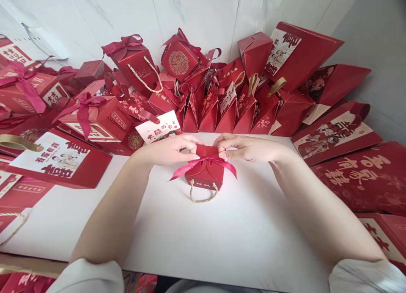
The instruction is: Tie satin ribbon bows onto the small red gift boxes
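A small red gift box (205,174) stands on the white table (222,233) in front of me. A red satin ribbon (190,166) crosses its top and a gold rope handle (203,196) hangs off its near side. My left hand (171,150) pinches the top of the box and the ribbon from the left. From the right, my right hand (245,148) pinches the same top fold. The fingertips of both hands nearly meet above the box.
Red gift boxes and bags crowd the far edge: ribboned boxes (95,115) at left, small pouches (228,106) in the middle, flat red bags (336,132) at right. A flat printed bag (57,157) lies at left. A white marble wall stands behind.
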`<action>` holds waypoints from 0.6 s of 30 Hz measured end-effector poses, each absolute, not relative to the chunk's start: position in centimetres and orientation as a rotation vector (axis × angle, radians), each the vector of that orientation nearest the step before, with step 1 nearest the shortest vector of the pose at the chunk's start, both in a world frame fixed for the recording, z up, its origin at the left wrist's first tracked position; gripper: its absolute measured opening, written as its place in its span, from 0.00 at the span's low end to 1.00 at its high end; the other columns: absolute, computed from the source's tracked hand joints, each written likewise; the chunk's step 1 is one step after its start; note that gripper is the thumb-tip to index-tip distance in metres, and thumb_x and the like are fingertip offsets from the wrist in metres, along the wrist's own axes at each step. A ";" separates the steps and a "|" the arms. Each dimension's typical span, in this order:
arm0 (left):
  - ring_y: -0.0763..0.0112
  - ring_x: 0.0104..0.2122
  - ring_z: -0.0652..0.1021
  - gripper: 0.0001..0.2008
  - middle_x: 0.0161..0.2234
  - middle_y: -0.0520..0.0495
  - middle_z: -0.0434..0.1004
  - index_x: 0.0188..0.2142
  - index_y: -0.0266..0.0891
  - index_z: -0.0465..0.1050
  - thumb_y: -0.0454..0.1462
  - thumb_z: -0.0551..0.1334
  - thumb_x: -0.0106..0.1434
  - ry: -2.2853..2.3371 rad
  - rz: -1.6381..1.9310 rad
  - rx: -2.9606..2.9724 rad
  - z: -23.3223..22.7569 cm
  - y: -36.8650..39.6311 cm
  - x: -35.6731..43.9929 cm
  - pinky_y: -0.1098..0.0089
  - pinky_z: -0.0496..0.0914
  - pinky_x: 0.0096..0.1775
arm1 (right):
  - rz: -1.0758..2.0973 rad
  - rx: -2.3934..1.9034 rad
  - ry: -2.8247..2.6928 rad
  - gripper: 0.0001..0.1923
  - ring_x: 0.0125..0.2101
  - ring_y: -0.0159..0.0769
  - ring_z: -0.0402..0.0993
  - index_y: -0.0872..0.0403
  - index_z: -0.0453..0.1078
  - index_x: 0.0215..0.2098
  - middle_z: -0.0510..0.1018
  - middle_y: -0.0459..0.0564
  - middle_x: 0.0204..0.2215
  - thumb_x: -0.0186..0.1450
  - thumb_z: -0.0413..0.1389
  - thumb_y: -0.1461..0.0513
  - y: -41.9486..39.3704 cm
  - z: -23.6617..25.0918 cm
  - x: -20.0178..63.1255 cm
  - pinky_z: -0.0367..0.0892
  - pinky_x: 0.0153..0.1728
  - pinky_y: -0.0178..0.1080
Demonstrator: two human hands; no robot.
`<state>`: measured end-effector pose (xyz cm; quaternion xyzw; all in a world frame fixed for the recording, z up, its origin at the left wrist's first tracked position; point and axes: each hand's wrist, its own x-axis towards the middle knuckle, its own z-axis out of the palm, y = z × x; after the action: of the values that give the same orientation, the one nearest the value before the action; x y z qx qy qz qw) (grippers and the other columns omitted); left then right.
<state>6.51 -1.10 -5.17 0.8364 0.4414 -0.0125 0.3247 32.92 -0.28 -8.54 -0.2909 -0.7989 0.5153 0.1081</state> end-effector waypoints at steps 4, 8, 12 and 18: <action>0.61 0.53 0.72 0.17 0.62 0.50 0.65 0.26 0.40 0.72 0.48 0.56 0.64 1.215 -0.056 2.169 -5.2 -1.1 6.4 0.62 0.63 0.53 | 1.498 -0.905 -2.376 0.16 0.41 0.37 0.63 0.53 0.67 0.31 0.64 0.50 0.43 0.70 0.51 0.51 -0.2 -8.5 33.1 0.60 0.48 0.42; 0.60 0.55 0.70 0.17 0.60 0.49 0.67 0.25 0.40 0.71 0.47 0.56 0.63 1.244 -0.060 2.198 -5.4 -1.0 6.4 0.63 0.62 0.54 | 1.493 -0.895 -2.382 0.16 0.41 0.37 0.63 0.54 0.66 0.31 0.64 0.50 0.42 0.70 0.51 0.51 -0.3 -8.3 33.1 0.59 0.49 0.42; 0.63 0.44 0.73 0.17 0.42 0.49 0.75 0.21 0.39 0.63 0.44 0.55 0.63 1.245 -0.082 2.255 -5.4 -1.1 6.5 0.65 0.64 0.44 | 1.490 -0.930 -2.389 0.15 0.40 0.36 0.63 0.54 0.66 0.32 0.64 0.50 0.42 0.70 0.51 0.52 -0.4 -8.0 32.9 0.59 0.46 0.41; 0.68 0.31 0.67 0.21 0.26 0.50 0.63 0.19 0.39 0.54 0.45 0.55 0.63 1.226 -0.048 2.263 -4.9 -1.6 6.6 0.65 0.61 0.35 | 1.448 -0.941 -2.398 0.15 0.41 0.37 0.65 0.54 0.68 0.33 0.66 0.51 0.43 0.69 0.51 0.52 -0.5 -8.0 32.8 0.59 0.48 0.41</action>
<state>6.60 -1.57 -4.89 0.8439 0.4573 -0.0179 0.2799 32.84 -0.50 -7.96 -0.3170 -0.8079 0.4880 0.0931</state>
